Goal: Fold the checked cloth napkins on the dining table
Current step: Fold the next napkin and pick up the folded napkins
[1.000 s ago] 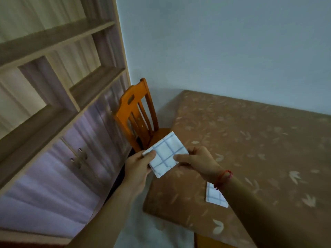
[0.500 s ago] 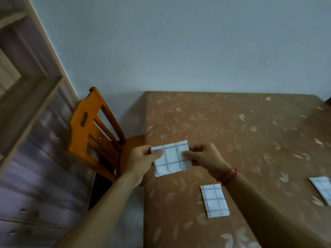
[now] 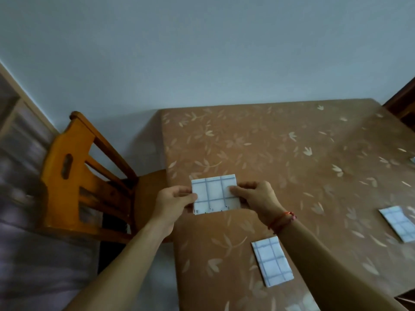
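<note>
A white napkin with blue checks [image 3: 215,194] is held flat above the left edge of the dining table [image 3: 280,153]. My left hand [image 3: 173,204] pinches its left side and my right hand [image 3: 258,198] pinches its right side. A folded checked napkin [image 3: 272,260] lies on the table below my right wrist. Another folded checked napkin [image 3: 398,223] lies near the right edge of the view, and a corner of a third napkin [image 3: 412,160] shows at the far right.
An orange wooden chair [image 3: 74,176] stands pushed against the table's left side. A wooden cabinet [image 3: 13,153] runs along the left. The table's far edge meets a pale wall [image 3: 202,52]. A dark chair part [image 3: 402,104] shows at the far right.
The view has swung right, from the shelves to the table. The held napkin has turned from tilted to level and moved over the table, with both hands still on it.
</note>
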The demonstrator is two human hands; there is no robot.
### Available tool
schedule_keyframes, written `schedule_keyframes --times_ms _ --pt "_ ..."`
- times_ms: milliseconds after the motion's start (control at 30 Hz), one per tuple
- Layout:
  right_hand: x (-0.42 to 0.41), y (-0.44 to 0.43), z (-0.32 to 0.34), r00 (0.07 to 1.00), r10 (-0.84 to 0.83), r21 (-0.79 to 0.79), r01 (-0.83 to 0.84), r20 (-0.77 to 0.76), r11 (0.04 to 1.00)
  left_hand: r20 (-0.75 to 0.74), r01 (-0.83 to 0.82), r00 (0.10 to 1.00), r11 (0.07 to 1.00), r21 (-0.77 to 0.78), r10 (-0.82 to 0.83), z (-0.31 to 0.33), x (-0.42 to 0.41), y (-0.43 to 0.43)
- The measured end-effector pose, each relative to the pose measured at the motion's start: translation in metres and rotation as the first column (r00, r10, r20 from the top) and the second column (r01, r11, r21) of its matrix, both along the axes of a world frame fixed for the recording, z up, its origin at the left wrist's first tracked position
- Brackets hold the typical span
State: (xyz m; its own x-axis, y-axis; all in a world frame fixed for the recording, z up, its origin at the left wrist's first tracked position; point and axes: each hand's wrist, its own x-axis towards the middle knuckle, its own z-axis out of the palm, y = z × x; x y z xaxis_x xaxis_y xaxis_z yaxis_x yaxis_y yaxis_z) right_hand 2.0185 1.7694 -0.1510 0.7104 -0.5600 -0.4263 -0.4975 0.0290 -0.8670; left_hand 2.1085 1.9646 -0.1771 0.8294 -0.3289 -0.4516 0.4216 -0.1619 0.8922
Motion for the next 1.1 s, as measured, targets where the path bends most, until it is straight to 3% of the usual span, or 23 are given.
schedule_keyframes --times_ms 200,633,1100 --pt "0.03 -0.031 -0.024 0.99 0.123 0.064 -0.119 -0.075 0.991 0.043 -0.063 0.997 0.992 0.111 0.058 -0.018 0.024 -0.029" --pt "0.153 -0.117 -0.114 0.992 0.1 -0.247 -0.116 -0.077 0.962 0.126 -0.183 0.98 0.954 0.239 0.156 -0.078 0.134 -0.114" --pt "0.231 -0.152 -0.16 0.986 0.148 -0.383 -0.167 -0.079 0.908 0.262 -0.228 0.954 0.915 0.332 0.142 -0.124 0.193 -0.155"
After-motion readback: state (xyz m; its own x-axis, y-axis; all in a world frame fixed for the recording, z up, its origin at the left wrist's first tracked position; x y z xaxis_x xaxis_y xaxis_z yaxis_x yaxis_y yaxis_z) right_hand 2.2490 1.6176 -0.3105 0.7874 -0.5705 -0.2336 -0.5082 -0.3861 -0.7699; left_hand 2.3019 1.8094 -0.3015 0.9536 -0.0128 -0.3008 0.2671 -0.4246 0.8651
